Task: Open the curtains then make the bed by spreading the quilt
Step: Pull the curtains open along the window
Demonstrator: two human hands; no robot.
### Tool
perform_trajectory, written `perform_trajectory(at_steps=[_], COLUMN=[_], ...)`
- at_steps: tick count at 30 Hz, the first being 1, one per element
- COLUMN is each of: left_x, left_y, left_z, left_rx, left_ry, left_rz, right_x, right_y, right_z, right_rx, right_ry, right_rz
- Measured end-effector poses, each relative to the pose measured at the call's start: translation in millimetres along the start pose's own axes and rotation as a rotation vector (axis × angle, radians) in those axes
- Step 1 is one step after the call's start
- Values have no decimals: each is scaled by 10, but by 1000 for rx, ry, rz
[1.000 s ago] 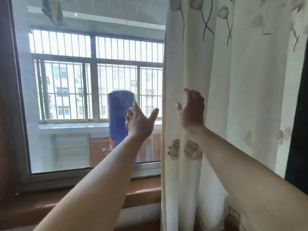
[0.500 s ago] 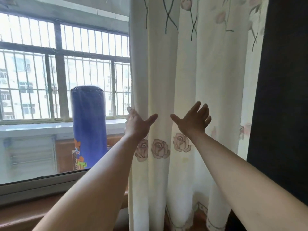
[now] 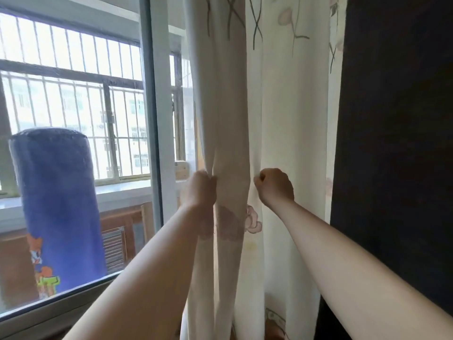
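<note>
A cream curtain (image 3: 289,114) printed with pale roses hangs gathered in folds right of the window. My left hand (image 3: 202,187) grips the curtain's left edge fold at mid height. About a hand's width to the right, my right hand (image 3: 275,186) is curled into a fist that pinches another fold of the same curtain. Both forearms reach up from the bottom of the view. The bed and quilt are out of sight.
The uncovered window (image 3: 73,119) with its white frame post (image 3: 158,119) and outer bars fills the left. A blue cylindrical bag (image 3: 57,207) stands behind the glass. A dark panel (image 3: 397,143) borders the curtain on the right. The sill (image 3: 49,312) runs low left.
Both hands were spread open in front of the curtain; now they have closed on its folds. The view has swung right and nearer, and the curtain is bunched tighter.
</note>
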State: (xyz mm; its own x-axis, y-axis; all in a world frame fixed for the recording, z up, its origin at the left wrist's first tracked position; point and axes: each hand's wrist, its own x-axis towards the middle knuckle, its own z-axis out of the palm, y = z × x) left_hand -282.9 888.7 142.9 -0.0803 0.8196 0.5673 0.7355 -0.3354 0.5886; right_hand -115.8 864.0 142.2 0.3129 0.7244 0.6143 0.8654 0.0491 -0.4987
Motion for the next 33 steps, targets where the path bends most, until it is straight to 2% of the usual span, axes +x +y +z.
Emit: perform_trajectory(at_steps=[5,12,15,18,20,21,26,28,31,33], left_x=[323,626,629,608,575,554,555,594,624,650], left_y=[55,284,393,423,427,436,652,743,830,876], left_z=[320,869,1025,1083,1093,1091,980,956,999,1081], left_rx=[24,-4,-45,-100,-153,-191,-405,-381,-285,-255], left_ry=[-57,-210,-233,-230,-241,-246,-149,-118,-170,-212], left_rz=[29,64,97,138,162,175,236,295,336,313], right_x=[251,510,497,463,456,461,594,646,707,718], right_y=[290,701,775,713,598,533,399,413,446,483], right_z=[20,-81,-146,-193,-253,-299,-397,-393,-359,-350], right_rx=[-112,-211,-232,6,205,224,95,53,-35,-265], right_ry=[51,93,158,212,186,173,165,153,122,240], right_rz=[14,238,279,218,210,215,255,304,353,330])
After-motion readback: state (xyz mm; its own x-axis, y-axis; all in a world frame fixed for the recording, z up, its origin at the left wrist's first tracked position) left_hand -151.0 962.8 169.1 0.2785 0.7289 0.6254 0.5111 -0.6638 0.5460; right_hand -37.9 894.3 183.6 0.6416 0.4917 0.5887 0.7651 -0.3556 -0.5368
